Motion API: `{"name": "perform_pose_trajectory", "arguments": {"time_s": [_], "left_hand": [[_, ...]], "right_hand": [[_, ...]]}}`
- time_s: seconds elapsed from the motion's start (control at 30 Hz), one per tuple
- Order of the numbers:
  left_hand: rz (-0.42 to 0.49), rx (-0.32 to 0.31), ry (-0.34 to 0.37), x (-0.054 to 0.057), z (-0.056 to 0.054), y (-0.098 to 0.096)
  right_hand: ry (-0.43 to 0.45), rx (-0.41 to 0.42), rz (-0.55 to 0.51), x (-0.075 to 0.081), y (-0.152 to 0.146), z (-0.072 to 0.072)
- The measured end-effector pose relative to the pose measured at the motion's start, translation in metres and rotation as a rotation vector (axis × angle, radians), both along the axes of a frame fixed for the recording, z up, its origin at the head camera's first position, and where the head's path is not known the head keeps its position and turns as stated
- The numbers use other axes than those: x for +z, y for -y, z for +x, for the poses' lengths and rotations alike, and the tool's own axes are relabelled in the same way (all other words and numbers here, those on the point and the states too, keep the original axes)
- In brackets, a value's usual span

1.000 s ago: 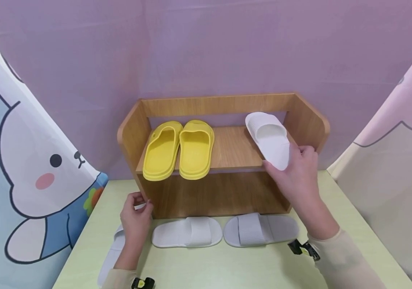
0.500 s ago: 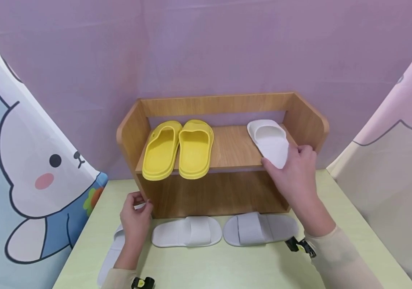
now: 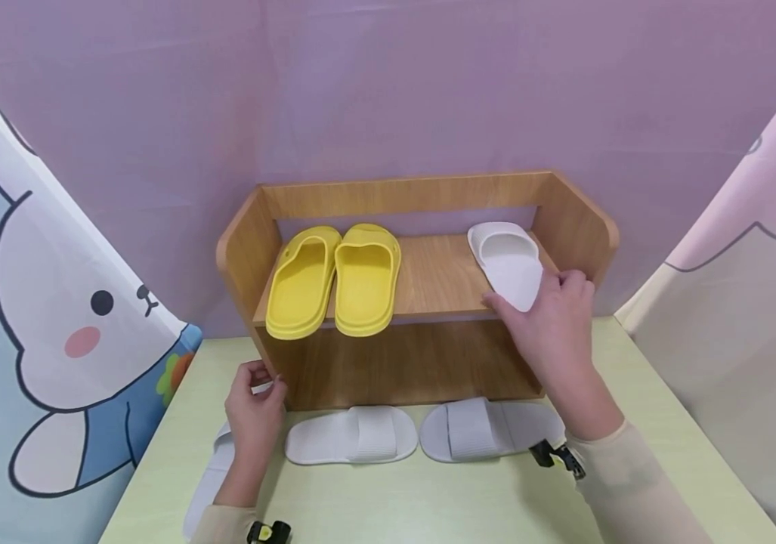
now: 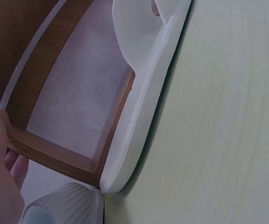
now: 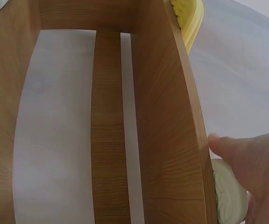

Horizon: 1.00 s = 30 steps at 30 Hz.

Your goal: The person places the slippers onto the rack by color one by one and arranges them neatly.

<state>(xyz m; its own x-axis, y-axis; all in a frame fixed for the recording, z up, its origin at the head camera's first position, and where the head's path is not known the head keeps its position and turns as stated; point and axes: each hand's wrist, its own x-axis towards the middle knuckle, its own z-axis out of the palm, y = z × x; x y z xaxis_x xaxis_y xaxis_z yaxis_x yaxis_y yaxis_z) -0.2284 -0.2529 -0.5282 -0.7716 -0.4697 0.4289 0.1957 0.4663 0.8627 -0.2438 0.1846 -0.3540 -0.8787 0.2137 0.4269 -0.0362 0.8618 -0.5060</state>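
Observation:
My right hand [image 3: 554,325] holds the heel end of a white slipper [image 3: 503,249] on the upper shelf of a small wooden shoe rack [image 3: 401,198], near its right side. In the right wrist view, the thumb of this hand [image 5: 260,163] is beside the slipper's heel [image 5: 229,191] at the shelf edge. My left hand [image 3: 256,408] grips the lower front edge of the rack's left side, thumb in front and fingers around the outside, as the left wrist view shows. A pair of yellow slippers [image 3: 367,287] stands on the left of the upper shelf.
A white slipper [image 3: 333,436] and a greyish slipper [image 3: 524,427] lie sideways on the table [image 3: 388,506] before the rack. Another pale slipper [image 3: 207,483] lies partly behind my left arm. Purple cloth [image 3: 401,91] hangs behind the rack.
The toe of the white slipper has come down onto the upper shelf. My right hand has shifted slightly left, still at the heel. My left hand stays on the rack.

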Motion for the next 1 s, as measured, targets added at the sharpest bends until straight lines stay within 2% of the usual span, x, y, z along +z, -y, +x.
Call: {"name": "perform_pose_trajectory", "arguments": {"time_s": [0.27,0.77,0.9,1.0], "left_hand": [[-0.001,0.003,-0.010,0.002,0.001,0.000],[0.005,0.002,-0.001,0.001,0.001,-0.001],[0.000,0.002,0.007,0.001,0.002,-0.002],[0.003,0.001,0.013,0.002,0.002,-0.002]], "right_hand": [[-0.027,0.059,-0.032,0.001,-0.006,0.005],[-0.071,0.042,-0.017,-0.003,-0.004,0.003],[-0.129,0.067,-0.042,-0.005,-0.007,0.007],[-0.204,0.096,-0.072,-0.009,-0.010,0.009]]}}
